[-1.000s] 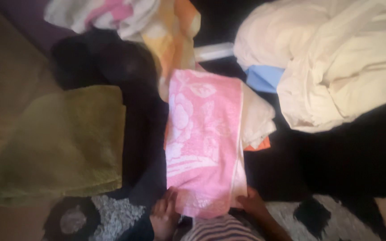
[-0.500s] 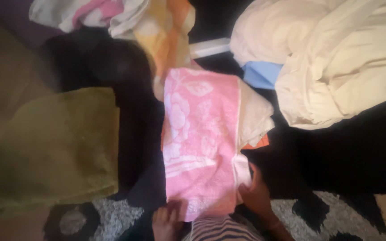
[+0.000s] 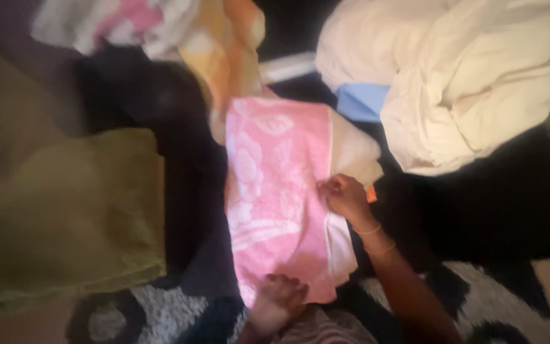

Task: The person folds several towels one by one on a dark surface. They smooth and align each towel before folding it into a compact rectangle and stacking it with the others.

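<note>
Both hands' grip pinching pink towel [image 3: 275,197]: left hand [image 3: 279,302] near edge, right hand [image 3: 346,199] mid-edge.

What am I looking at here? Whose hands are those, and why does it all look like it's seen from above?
The picture comes from a small camera worn on a person's head, so you look down just as they do. The two hands at the bottom are that person's own. The left hand rests on the near end of a pink towel with pale flower shapes. The right hand pinches that towel's right edge, farther up. The towel lies spread over a dark surface. Beside it on the left is a folded green towel. At the top right sits a big crumpled cream sheet, with a blue cloth peeking out beneath. The picture is a bit blurry.
</note>
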